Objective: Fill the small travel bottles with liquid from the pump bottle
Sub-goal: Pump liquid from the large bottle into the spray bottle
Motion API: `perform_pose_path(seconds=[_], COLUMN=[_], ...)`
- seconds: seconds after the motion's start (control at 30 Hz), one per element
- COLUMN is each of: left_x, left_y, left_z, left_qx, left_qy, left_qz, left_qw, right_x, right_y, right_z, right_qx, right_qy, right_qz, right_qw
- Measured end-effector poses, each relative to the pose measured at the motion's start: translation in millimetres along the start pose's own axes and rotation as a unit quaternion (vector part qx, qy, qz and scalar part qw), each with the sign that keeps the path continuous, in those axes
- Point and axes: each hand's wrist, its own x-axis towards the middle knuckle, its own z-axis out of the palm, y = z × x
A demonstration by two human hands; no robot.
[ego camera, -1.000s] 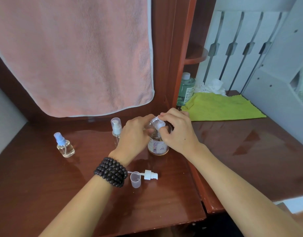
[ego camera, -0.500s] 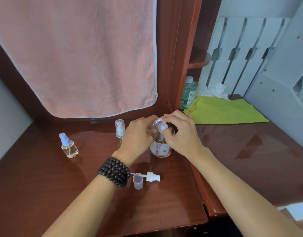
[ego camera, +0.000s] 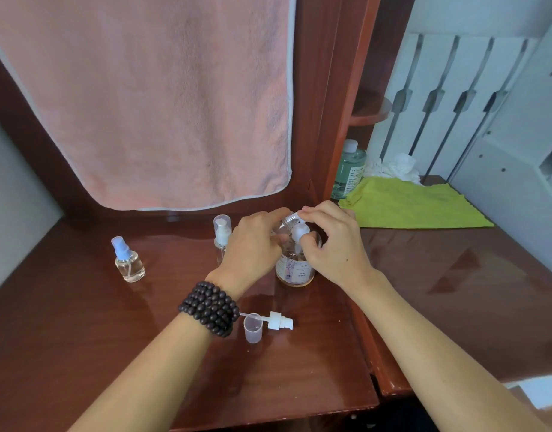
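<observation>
The clear pump bottle (ego camera: 295, 269) with a pale label stands on the wooden table (ego camera: 81, 338) at centre. My right hand (ego camera: 330, 247) is closed over its white pump head (ego camera: 299, 232), fingertips on top. My left hand (ego camera: 252, 247) grips a small clear travel bottle (ego camera: 287, 222), tilted with its threaded open neck against the pump's nozzle. Most of that small bottle is hidden by my fingers. A tall travel bottle with a clear cap (ego camera: 222, 233) stands just left of my left hand. Another small bottle with a blue spray top (ego camera: 128, 261) stands further left.
A loose white spray top (ego camera: 279, 321) and a clear cap (ego camera: 252, 329) lie in front of the pump bottle. A green bottle (ego camera: 348, 169), crumpled tissue (ego camera: 399, 166) and green cloth (ego camera: 414, 204) sit at the back right. A pink towel (ego camera: 159, 104) hangs behind.
Both hands stay at the pump bottle. The small bottle's neck has shifted slightly under my right fingertips, and the view has drifted a little.
</observation>
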Motion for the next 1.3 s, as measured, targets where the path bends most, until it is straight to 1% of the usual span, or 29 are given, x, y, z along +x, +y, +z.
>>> perform_pose_path(seconds=[0.37, 0.57, 0.7, 0.83, 1.0, 1.17, 1.3], left_x=[-1.0, 3.1, 2.1, 2.3, 0.4, 3.9, 2.1], left_y=[-2.3, -2.1, -1.1, -3.8, -4.3, 2.5, 5.0], left_z=[9.3, 0.0, 2.2, 6.1, 5.2, -5.0, -5.2], left_qx=[-0.014, -0.012, -0.007, -0.001, -0.002, 0.007, 0.003], left_qy=[-0.006, -0.022, -0.008, -0.014, -0.017, -0.029, -0.026], left_qz=[-0.011, -0.003, 0.004, 0.003, -0.007, -0.006, -0.011], left_qw=[1.000, 1.000, 1.000, 1.000, 1.000, 1.000, 1.000], right_x=[-2.5, -2.6, -1.5, -2.4, -2.1, -0.3, 0.0], right_y=[6.9, 3.0, 4.8, 10.2, 9.7, 6.4, 6.4], right_z=[4.9, 0.4, 1.1, 5.5, 9.5, 2.4, 3.4], right_qx=[-0.004, 0.019, 0.027, 0.011, -0.014, 0.001, -0.002], right_qy=[-0.009, -0.001, 0.005, 0.011, 0.002, 0.010, 0.017], right_qz=[0.025, 0.009, 0.009, 0.018, 0.023, 0.001, 0.003], right_qw=[1.000, 1.000, 1.000, 1.000, 1.000, 1.000, 1.000])
